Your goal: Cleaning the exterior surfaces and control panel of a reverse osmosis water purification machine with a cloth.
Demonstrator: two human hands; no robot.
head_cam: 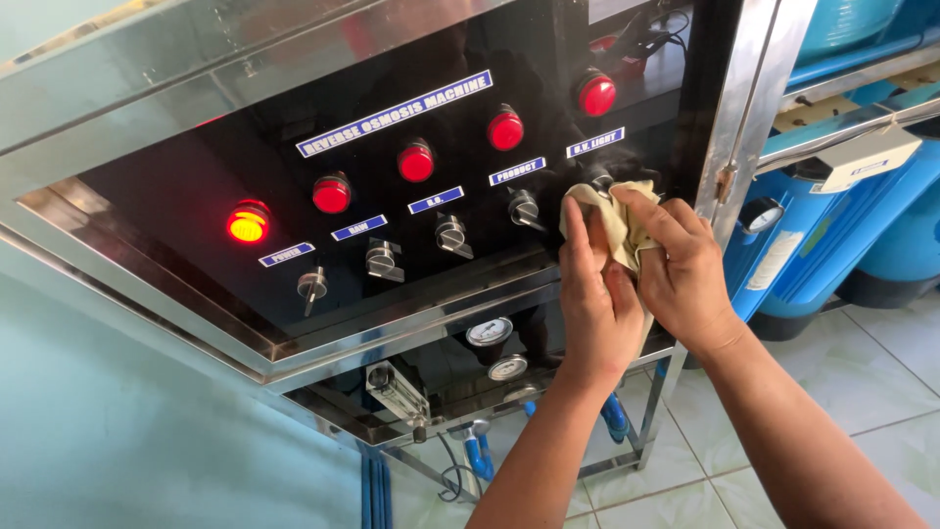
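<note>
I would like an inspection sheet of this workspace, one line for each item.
Surface: glossy black control panel in a steel frame, tilted in this view.
Job's things: beige cloth pressed against the panel at its right end, beside the rightmost switch.
Clutter: nothing seen.
Grippers: left hand and right hand both grip the cloth, fingers on top of it.
Cables: dark leads at the panel top; blue hoses below.
Surroundings: five red lamps, the leftmost one brightest; round gauges; blue filter housings; tiled floor.
</note>
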